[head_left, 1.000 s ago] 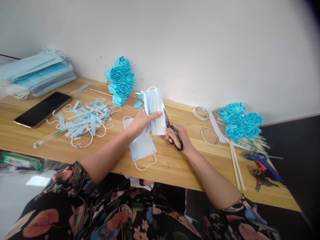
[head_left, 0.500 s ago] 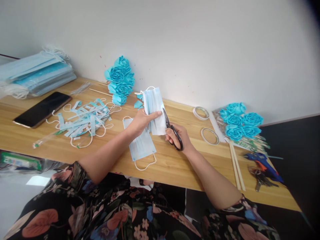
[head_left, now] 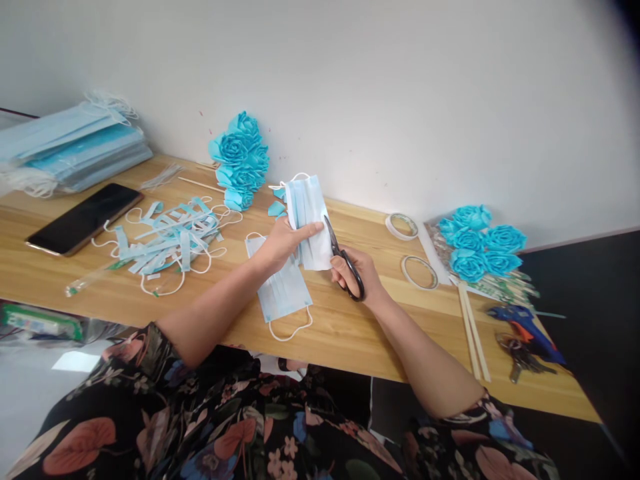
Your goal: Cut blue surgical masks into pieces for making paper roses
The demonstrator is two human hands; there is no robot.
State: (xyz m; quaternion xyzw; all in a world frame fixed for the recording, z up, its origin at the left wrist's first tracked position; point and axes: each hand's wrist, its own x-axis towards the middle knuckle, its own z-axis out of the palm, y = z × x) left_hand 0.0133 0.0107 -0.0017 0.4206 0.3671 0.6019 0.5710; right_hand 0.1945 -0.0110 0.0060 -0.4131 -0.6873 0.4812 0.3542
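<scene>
My left hand [head_left: 290, 241] pinches a light blue face mask [head_left: 309, 200], thumb across its front, and holds it upright above the table. In my right hand [head_left: 357, 270] are black-handled scissors [head_left: 354, 277], their blades at the mask's right edge. Whether the blades are cutting into it I cannot tell. Under my left wrist another face mask [head_left: 285, 293] lies flat with its ear loops spread. Small blue cut pieces [head_left: 276, 209] lie just behind the held mask.
A heap of cut mask strips and loops [head_left: 175, 237] lies left, near a phone [head_left: 85, 219] and stacked masks [head_left: 75, 147]. Blue fabric flowers [head_left: 243, 160] stand by the wall, more flowers [head_left: 483, 243] at right. Tape rolls [head_left: 420, 272], sticks [head_left: 473, 333], keys [head_left: 523, 357] and a glue gun [head_left: 530, 330] lie right.
</scene>
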